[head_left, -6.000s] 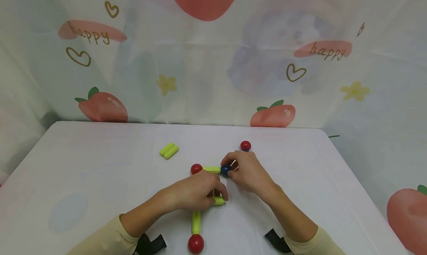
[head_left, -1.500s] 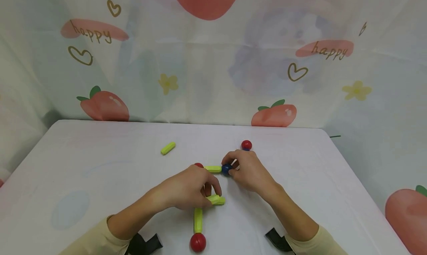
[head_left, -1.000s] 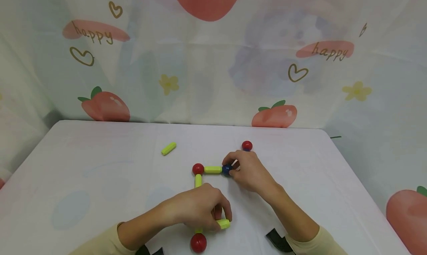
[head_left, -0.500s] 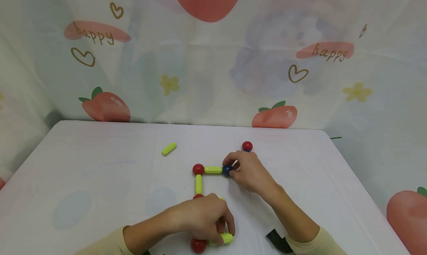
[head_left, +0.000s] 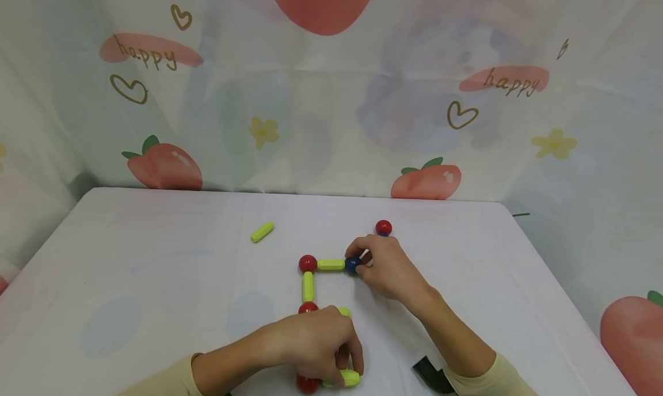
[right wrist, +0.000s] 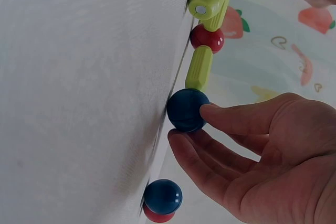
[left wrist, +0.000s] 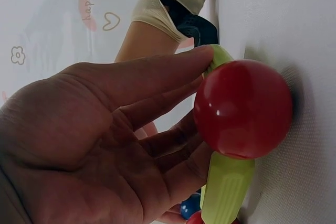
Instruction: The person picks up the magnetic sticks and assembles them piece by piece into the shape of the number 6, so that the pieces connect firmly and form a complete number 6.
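Note:
My left hand point(head_left: 321, 339) pinches a yellow-green magnetic rod point(head_left: 351, 378) close beside the front red ball point(head_left: 308, 384). In the left wrist view the thumb and that rod are partly behind the red ball point(left wrist: 243, 109). My right hand point(head_left: 387, 267) pinches a blue ball point(head_left: 352, 265) between thumb and finger. From this ball a rod point(head_left: 330, 265) runs left to a red corner ball point(head_left: 308, 263). Another rod point(head_left: 308, 286) leads from the corner to a middle red ball point(head_left: 308, 307). The left hand mostly covers the rod below it. A further rod point(head_left: 344, 311) extends rightward beside the middle ball.
One loose yellow-green rod point(head_left: 262, 232) lies at the back of the white table point(head_left: 171, 292). Behind my right hand sits a red ball point(head_left: 384, 227) with a blue ball point(right wrist: 163, 196) touching it. A patterned cloth point(head_left: 321, 96) hangs behind the table.
One of two loose rods at the back has been taken. My left hand has brought a rod toward me, to the front red ball. The right hand has stayed on the blue ball.

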{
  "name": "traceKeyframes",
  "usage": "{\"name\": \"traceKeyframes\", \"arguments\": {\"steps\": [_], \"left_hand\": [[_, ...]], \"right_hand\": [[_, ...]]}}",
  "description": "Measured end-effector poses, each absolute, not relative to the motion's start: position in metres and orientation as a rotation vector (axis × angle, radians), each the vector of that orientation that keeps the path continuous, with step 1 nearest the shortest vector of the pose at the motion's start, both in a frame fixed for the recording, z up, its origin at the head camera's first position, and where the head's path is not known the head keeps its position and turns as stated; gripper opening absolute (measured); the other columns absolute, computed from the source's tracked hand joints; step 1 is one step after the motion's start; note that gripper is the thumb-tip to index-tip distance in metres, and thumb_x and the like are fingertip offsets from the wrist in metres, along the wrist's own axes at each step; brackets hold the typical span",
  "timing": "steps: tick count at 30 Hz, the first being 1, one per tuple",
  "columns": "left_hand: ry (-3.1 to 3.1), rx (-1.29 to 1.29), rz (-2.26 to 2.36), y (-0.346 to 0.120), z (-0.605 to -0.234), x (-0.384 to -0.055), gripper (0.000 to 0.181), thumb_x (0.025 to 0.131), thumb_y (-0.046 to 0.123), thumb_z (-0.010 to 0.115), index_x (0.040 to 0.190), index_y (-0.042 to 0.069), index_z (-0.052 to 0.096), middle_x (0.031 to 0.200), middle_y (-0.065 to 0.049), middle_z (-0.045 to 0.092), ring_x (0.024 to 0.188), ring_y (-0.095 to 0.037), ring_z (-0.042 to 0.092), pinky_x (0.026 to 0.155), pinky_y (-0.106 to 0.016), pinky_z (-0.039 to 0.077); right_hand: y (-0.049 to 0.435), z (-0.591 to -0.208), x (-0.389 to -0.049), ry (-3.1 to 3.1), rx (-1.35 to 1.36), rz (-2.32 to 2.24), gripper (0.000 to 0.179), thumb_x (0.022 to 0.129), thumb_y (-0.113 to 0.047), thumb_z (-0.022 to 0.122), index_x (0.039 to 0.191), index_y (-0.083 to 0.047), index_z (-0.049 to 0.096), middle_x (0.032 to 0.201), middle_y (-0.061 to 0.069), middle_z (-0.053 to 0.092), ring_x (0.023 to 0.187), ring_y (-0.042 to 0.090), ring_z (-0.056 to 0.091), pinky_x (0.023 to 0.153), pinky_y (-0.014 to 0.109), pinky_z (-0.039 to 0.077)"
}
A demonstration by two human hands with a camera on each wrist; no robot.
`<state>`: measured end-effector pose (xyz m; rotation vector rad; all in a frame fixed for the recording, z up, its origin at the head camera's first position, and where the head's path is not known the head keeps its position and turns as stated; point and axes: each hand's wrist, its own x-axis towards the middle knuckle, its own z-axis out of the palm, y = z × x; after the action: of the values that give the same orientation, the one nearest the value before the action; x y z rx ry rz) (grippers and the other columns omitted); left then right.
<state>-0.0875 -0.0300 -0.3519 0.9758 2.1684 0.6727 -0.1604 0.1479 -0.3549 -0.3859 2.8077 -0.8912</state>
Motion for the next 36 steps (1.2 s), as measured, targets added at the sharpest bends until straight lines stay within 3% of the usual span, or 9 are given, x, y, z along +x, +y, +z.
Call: {"name": "traceKeyframes", "arguments": {"steps": [29, 36], "left_hand": [[2.135, 1.007, 0.622, -0.028, -0.363, -0.09, 0.018, 0.085, 0.011, 0.085, 0.097, 0.024, 0.081, 0.071, 0.015, 0.059, 0.07, 0.002, 0.054, 0.065, -0.017, 0.048], [2.215, 1.01, 0.694, -0.035, -0.351, -0.093, 0.017, 0.084, 0.01, 0.084, 0.095, 0.022, 0.079, 0.071, 0.016, 0.059, 0.07, 0.003, 0.053, 0.065, -0.016, 0.047]], "right_hand": [[0.149, -0.354, -0.16, 2.808, -0.39, -0.888, 0.021, 0.089, 0.002, 0.074, 0.103, -0.014, 0.078, 0.1, 0.0, 0.074, 0.089, 0.017, 0.068, 0.076, 0.031, 0.06], [0.151, -0.353, -0.161, 2.814, -0.419, -0.879, 0.022, 0.089, 0.002, 0.074, 0.103, -0.014, 0.078, 0.1, 0.0, 0.075, 0.089, 0.016, 0.069, 0.076, 0.031, 0.06]]}}
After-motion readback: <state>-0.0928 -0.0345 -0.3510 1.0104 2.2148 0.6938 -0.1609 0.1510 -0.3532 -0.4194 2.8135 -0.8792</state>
